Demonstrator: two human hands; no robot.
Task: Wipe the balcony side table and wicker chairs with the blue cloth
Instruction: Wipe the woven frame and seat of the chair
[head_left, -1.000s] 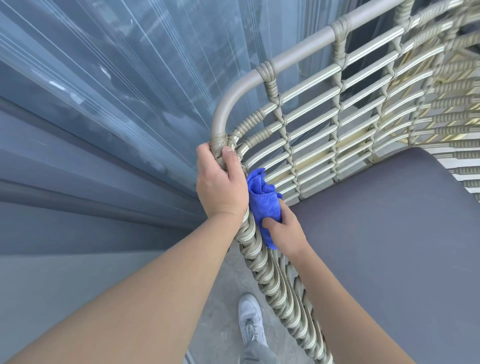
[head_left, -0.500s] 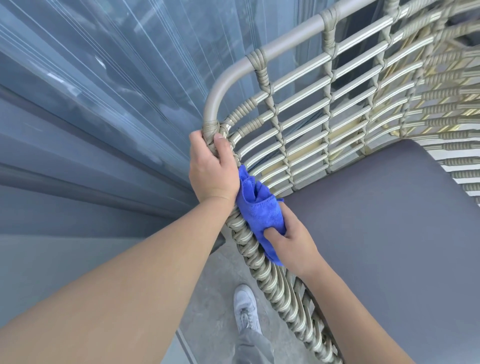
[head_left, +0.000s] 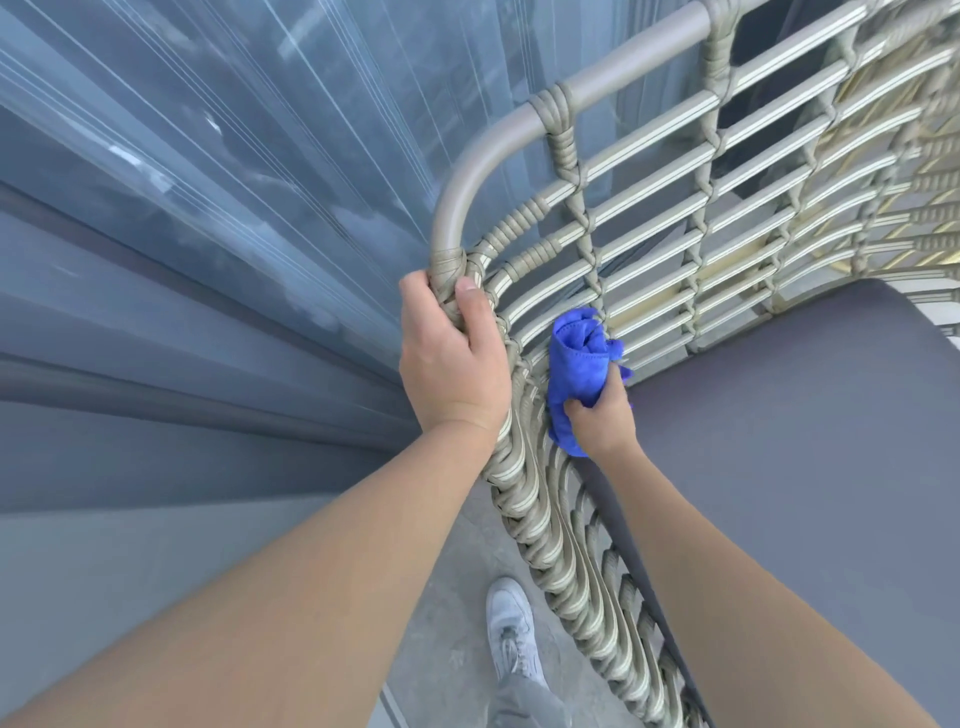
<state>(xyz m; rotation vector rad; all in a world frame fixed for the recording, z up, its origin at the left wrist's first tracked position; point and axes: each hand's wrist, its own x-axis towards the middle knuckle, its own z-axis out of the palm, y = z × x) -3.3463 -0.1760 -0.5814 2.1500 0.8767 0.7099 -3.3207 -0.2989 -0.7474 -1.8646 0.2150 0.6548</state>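
Left hand (head_left: 453, 364) grips wicker chair (head_left: 675, 218); right hand (head_left: 602, 415) clutches blue cloth (head_left: 576, 364).

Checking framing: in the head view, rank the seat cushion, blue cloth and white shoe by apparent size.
1. seat cushion
2. blue cloth and white shoe: these look alike in size, and the shoe lies farther from the camera, so no ranking.

You've got soft, even daylight here, bright and cool, with almost no hard shadows. Pale streaky reflections glare across the glass (head_left: 218, 171) on your left. Wide-angle bending curves the edges, and your forearms smear slightly up close.
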